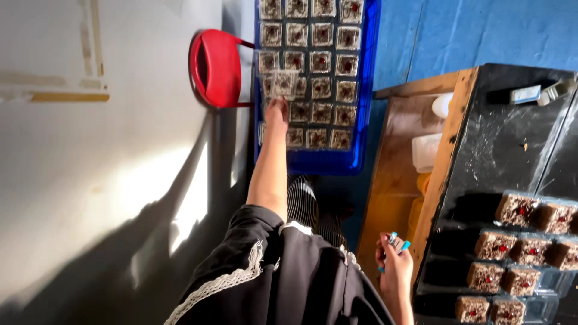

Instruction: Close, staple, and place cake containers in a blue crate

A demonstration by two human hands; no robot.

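**Box held over the blue crate**

We saw the left hand stretched far forward, its arm running straight down the middle of the view. It grasped a clear box holding a brown cake square with a red dot; the fingers pinched the box's near edge, so the box lay just beyond the fingertips, above the crate's left columns. The crate was blue and nearly filled with rows of similar boxes. Its left rim was close to a red stool, and its right wall ran along a blue floor strip. To the left of the arm lay a broad pale floor crossed by sunlight and shadow, with open room there.

On the right, a wooden ledge and the edge of a black table closed in the space. More cake boxes sat in rows at the table's near right corner, well apart from the crate.

The right hand hung low beside the table's wooden edge, clenched around some small items with blue tips; we could not tell what they were. A black sleeve with white lace trim covered the lower middle.
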